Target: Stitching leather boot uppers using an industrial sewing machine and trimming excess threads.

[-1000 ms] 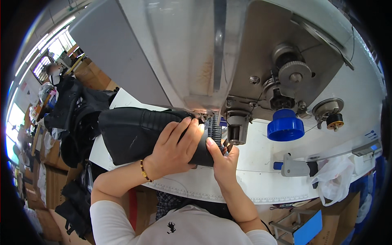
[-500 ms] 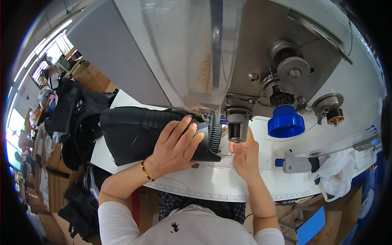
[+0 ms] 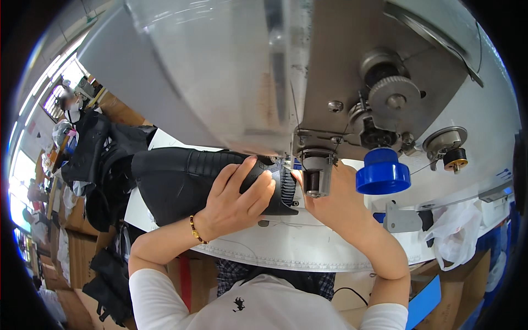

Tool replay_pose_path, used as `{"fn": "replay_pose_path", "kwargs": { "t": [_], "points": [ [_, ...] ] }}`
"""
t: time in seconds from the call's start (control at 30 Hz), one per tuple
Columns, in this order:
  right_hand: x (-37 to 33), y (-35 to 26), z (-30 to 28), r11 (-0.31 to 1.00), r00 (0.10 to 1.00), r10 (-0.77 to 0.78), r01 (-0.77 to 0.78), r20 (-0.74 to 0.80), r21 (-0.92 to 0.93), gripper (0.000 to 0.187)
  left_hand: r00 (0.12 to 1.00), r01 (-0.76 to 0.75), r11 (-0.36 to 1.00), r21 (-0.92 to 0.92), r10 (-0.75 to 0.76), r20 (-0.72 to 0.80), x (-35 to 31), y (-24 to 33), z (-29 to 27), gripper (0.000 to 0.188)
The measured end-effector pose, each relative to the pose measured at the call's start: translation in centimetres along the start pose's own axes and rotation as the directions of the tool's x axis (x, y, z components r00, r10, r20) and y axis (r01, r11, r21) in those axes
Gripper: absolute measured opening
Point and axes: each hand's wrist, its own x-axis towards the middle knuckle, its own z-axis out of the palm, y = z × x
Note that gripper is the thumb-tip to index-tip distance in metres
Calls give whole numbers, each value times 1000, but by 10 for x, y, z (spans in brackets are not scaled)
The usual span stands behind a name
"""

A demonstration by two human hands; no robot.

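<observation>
Workpiece: black padded fabric sleeve-shaped piece with ribbed stitching [image 3: 187,181], lying across the white sewing-machine table [image 3: 308,247], its open end pushed under the grey metal sewing-machine head [image 3: 341,71] where a blue-and-white striped edge [image 3: 286,184] meets the cylindrical metal presser foot assembly [image 3: 317,176].

Left hand [image 3: 236,198]: laid flat over the end of the black piece, fingers spread moderately and curved around it, pressing it down; a beaded bracelet [image 3: 197,230] sits at the wrist.

Right hand [image 3: 335,201]: just beside and partly behind the presser assembly, fingertips at the striped edge; their exact spread is hidden by the machine, so I cannot tell whether they pinch or merely steady the fabric.

Adjacent items: blue plastic thread cone [image 3: 382,171] right of the presser; round metal tension disc [image 3: 448,140] further right; white plastic bag [image 3: 456,236] at the table's right edge; heap of black fabric pieces [image 3: 93,159] to the left.

Risk, as a judgement:
- Fingertips of both hands sit very close to the needle zone; a slip forward could bring a finger beneath it.
- Bulky padding may bunch or twist under the foot, pulling the seam off the striped edge.
- Weight of the overhanging left portion may drag the piece askew.
</observation>
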Motion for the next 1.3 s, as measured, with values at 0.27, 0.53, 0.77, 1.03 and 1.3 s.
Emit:
{"fn": "replay_pose_path", "kwargs": {
  "t": [0.27,0.53,0.77,1.03,1.3],
  "points": [
    [-4,4,-11,944,985,154,-125,-72,307,17,998,-48,995,88,51,-38,2,5,-2,15],
    [-43,-20,48,8,829,349,-469,437,883,23,999,-46,994,95,46,-4,-2,4,-1,26],
    [-51,-30,62,-271,780,458,-334,426,903,15,996,-25,1000,-7,25,90,0,2,-7,47],
    [-49,-30,55,-236,776,523,-264,352,935,17,998,-5,1000,7,5,56,5,8,-7,36],
    [-43,-42,47,-29,763,571,-350,303,936,19,998,31,1000,-2,-31,53,6,8,-8,31]
  ]
}}
